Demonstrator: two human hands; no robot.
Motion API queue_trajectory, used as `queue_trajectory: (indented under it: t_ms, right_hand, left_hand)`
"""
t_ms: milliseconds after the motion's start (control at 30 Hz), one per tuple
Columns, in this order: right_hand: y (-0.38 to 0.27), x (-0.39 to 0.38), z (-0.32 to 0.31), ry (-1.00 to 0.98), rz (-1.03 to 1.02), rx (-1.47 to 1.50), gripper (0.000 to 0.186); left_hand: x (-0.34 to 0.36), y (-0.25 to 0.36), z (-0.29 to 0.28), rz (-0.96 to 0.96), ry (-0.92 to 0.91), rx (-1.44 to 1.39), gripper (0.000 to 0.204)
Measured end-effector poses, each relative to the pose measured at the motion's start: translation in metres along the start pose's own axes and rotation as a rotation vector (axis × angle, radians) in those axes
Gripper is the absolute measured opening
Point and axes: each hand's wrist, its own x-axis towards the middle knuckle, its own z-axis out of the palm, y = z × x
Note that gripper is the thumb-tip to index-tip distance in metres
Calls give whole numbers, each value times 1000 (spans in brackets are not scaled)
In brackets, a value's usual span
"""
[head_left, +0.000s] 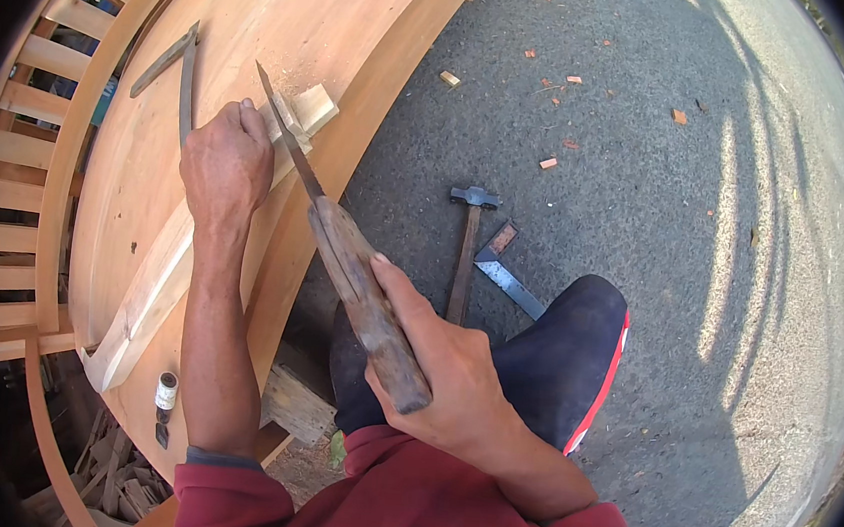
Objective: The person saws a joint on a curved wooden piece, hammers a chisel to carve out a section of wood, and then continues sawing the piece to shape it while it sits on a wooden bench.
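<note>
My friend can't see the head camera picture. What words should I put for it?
A person's right hand holds a handsaw across a pale wood strip on a large wooden surface, and the left hand rests on the strip. A hammer and a square lie on the gray ground.

Saw point(336, 238) across wood strip point(152, 296) on board point(303, 12); hammer point(467, 239) right, on pavement point(627, 211).

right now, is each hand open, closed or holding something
Left hand: closed on the pale wooden strip.
Right hand: closed, holding the handsaw.
</note>
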Motion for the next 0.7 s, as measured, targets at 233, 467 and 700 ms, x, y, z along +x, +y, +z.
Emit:
queue_trajectory:
  t_ms: [233,467,700]
  right_hand:
    - [21,26,18,52,-47,10,82]
    - [32,42,32,50,-17,45,80]
    - [-18,-20,-17,0,-6,30,81]
  left_hand:
    - [-7,4,2,56,36,27,42]
    - [-9,3,1,51,42,-13,43]
    - [-10,1,2,43,66,28,43]
